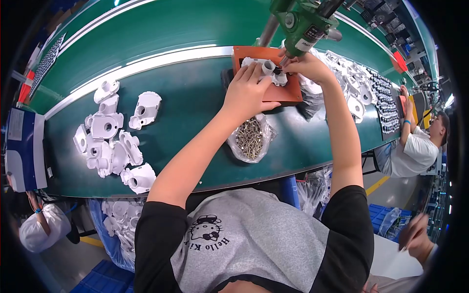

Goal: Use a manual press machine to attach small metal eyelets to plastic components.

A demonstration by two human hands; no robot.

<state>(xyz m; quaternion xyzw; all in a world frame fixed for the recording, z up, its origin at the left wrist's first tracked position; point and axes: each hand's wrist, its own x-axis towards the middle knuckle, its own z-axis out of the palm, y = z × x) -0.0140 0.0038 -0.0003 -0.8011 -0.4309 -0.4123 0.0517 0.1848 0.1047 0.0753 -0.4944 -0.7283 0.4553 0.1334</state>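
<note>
A white plastic housing part point(267, 67) lies on an orange-brown fixture plate point(288, 93) on the green conveyor belt. My left hand point(249, 93) presses flat on the near side of that part, fingers spread over it. My right hand point(308, 66) grips the lower end of a green hanging power screwdriver point(303, 27), whose tip points down at the part. Just in front of the plate sits a clear plastic bag of metal screws point(250, 138).
Several white plastic housings point(112, 136) lie in a heap at the left of the belt, more point(349, 80) at the right beside black trays point(386, 105). A blue-white box point(22, 149) stands far left. Other people work at the right point(415, 146) and lower left point(41, 224).
</note>
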